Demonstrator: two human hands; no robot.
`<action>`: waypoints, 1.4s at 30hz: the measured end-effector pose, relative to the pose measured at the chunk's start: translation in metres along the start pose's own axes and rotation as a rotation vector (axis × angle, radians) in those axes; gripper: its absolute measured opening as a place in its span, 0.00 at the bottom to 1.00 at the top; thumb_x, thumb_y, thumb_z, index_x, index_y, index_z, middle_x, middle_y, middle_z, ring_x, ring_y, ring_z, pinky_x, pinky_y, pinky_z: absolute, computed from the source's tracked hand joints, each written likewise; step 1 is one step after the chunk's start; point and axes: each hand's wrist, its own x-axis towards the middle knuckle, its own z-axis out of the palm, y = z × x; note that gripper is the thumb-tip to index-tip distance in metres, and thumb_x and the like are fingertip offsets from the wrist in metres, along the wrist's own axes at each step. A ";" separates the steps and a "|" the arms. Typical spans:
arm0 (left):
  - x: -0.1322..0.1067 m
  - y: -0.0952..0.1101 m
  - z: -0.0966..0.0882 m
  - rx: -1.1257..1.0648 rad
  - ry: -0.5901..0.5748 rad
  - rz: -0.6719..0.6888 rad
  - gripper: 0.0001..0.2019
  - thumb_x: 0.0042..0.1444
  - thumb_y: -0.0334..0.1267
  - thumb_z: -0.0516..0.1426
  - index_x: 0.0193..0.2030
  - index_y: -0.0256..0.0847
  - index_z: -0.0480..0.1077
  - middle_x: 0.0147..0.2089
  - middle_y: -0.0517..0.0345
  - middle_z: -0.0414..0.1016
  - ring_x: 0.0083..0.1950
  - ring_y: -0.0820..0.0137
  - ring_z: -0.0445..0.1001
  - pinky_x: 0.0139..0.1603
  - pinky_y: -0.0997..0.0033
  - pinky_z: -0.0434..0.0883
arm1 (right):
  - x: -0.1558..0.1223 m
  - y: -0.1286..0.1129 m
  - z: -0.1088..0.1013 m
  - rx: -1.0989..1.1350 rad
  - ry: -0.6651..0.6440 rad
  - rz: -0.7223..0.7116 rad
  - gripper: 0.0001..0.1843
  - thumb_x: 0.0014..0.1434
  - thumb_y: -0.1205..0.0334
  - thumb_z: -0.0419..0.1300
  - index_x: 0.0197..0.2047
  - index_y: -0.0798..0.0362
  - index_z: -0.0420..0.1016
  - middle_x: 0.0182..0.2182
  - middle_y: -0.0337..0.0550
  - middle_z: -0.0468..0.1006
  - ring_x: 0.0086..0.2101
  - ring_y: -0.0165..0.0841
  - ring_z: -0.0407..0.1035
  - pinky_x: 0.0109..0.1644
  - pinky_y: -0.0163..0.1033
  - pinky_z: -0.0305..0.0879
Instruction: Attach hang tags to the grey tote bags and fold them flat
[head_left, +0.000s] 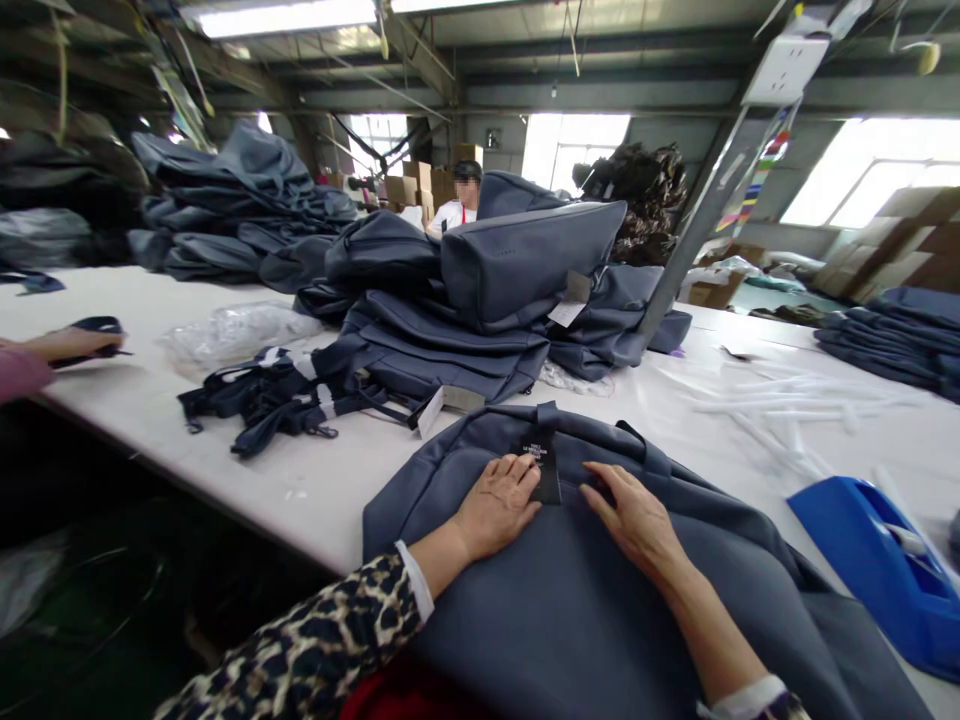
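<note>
Head view: the left hand (495, 507) and right hand (634, 517) rest flat, fingers loosely spread and holding nothing, on a slate-blue backpack (570, 625) lying on a white worktable (292, 490), either side of a black label (544, 468), apparently just below its top handle (547, 412).

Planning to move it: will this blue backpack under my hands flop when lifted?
Likely floppy: the backpack lies slumped and creased under the left hand and right hand. Probably light for its size, since nothing seems to bulge inside.
</note>
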 end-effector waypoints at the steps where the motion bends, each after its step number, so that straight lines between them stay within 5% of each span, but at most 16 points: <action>1: 0.000 0.000 0.002 0.010 -0.005 0.013 0.21 0.64 0.42 0.57 0.61 0.39 0.62 0.64 0.48 0.63 0.62 0.57 0.61 0.61 0.56 0.62 | -0.007 0.006 0.000 -0.151 -0.046 -0.076 0.23 0.64 0.48 0.55 0.58 0.46 0.73 0.55 0.48 0.76 0.52 0.44 0.69 0.57 0.53 0.64; 5: -0.001 0.001 0.007 0.027 -0.033 0.049 0.20 0.65 0.42 0.55 0.61 0.39 0.63 0.65 0.48 0.64 0.64 0.57 0.60 0.63 0.56 0.60 | -0.028 0.013 0.008 -0.470 -0.196 -0.131 0.28 0.68 0.50 0.51 0.69 0.45 0.60 0.69 0.46 0.59 0.65 0.46 0.55 0.65 0.58 0.55; 9: -0.003 0.001 0.008 0.022 -0.044 0.051 0.20 0.65 0.41 0.54 0.61 0.36 0.63 0.66 0.45 0.63 0.63 0.55 0.61 0.61 0.54 0.62 | -0.054 -0.006 -0.003 -0.484 -0.230 -0.166 0.33 0.67 0.46 0.52 0.72 0.46 0.54 0.72 0.46 0.49 0.70 0.45 0.40 0.70 0.58 0.45; 16: 0.001 0.001 0.005 0.030 -0.072 0.045 0.20 0.66 0.42 0.53 0.62 0.38 0.64 0.66 0.45 0.64 0.64 0.55 0.61 0.63 0.53 0.62 | -0.124 -0.025 -0.024 -0.336 -0.491 -0.256 0.36 0.65 0.40 0.53 0.73 0.35 0.47 0.72 0.41 0.48 0.70 0.48 0.42 0.71 0.62 0.41; 22: -0.030 0.018 -0.017 -0.036 -0.134 0.218 0.28 0.66 0.44 0.52 0.71 0.41 0.56 0.73 0.49 0.55 0.73 0.59 0.52 0.72 0.55 0.53 | -0.125 -0.024 -0.024 -0.310 -0.542 -0.199 0.39 0.65 0.35 0.50 0.73 0.38 0.46 0.73 0.43 0.44 0.71 0.46 0.36 0.71 0.61 0.36; 29: -0.072 0.019 -0.017 -0.058 -0.268 0.379 0.34 0.66 0.57 0.50 0.74 0.52 0.45 0.74 0.55 0.52 0.73 0.61 0.55 0.71 0.58 0.53 | -0.131 -0.033 -0.028 -0.267 -0.566 -0.182 0.41 0.63 0.33 0.50 0.73 0.40 0.46 0.73 0.47 0.42 0.71 0.48 0.33 0.71 0.62 0.32; 37: -0.076 0.025 -0.022 -0.015 -0.127 0.612 0.37 0.62 0.61 0.52 0.74 0.56 0.44 0.72 0.60 0.56 0.68 0.60 0.65 0.63 0.64 0.64 | -0.144 -0.050 -0.045 -0.226 -0.513 -0.203 0.40 0.65 0.37 0.52 0.74 0.39 0.44 0.73 0.45 0.44 0.71 0.45 0.35 0.72 0.59 0.34; 42: -0.078 0.021 0.001 0.044 -0.069 0.806 0.37 0.62 0.61 0.51 0.74 0.55 0.45 0.70 0.61 0.61 0.67 0.61 0.66 0.62 0.66 0.63 | -0.145 -0.044 -0.033 -0.244 -0.435 -0.223 0.39 0.64 0.40 0.56 0.73 0.40 0.48 0.72 0.44 0.48 0.71 0.45 0.37 0.72 0.58 0.36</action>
